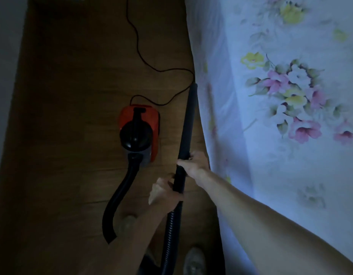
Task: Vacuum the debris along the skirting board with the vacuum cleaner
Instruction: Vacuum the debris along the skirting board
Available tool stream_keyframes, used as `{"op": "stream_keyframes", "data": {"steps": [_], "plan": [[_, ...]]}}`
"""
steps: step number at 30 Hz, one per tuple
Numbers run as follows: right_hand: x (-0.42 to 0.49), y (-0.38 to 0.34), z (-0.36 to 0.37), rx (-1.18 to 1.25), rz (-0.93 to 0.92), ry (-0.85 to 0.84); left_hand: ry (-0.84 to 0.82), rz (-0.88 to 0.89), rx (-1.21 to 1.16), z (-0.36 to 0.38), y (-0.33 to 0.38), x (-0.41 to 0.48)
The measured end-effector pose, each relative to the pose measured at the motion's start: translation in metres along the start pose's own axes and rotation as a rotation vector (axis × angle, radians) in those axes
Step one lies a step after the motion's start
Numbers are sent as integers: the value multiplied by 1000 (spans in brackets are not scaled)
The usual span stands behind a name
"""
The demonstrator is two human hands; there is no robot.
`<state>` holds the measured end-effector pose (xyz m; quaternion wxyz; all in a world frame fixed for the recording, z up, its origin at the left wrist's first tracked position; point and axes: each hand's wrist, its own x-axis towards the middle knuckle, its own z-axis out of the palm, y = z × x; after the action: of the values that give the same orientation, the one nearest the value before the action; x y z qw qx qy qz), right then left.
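A small red and black vacuum cleaner (139,132) stands on the dim wooden floor (72,96). Its black ribbed hose (116,201) loops from the body down and back up to a long black nozzle tube (188,124). The tube points away from me, its tip close to the edge of the floral bedsheet (290,86). My right hand (195,165) grips the tube near its lower end. Just below it, my left hand (164,193) grips the tube's cuff where the ribbed hose joins. No debris shows in the dark.
The black power cord (140,52) snakes across the floor from the top of the view to the cleaner. A pale wall (5,76) runs down the left side. The bed with the hanging sheet fills the right. My feet (194,261) stand at the bottom.
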<state>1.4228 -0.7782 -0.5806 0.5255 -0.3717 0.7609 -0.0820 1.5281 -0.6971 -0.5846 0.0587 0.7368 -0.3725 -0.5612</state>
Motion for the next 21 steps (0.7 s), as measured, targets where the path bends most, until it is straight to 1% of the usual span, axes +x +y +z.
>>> {"op": "stream_keyframes", "data": {"steps": [5, 8, 13, 21], "plan": [[31, -28, 20, -82, -30, -97, -56, -92, 50, -17, 8, 38], [57, -43, 24, -155, -48, -138, -17, -126, -84, -21, 19, 67], [121, -58, 26, -180, 78, -204, 58, -155, -195, -19, 40, 127], [221, -68, 45, -275, 169, -322, 114, -234, -273, -14, 50, 209]]}}
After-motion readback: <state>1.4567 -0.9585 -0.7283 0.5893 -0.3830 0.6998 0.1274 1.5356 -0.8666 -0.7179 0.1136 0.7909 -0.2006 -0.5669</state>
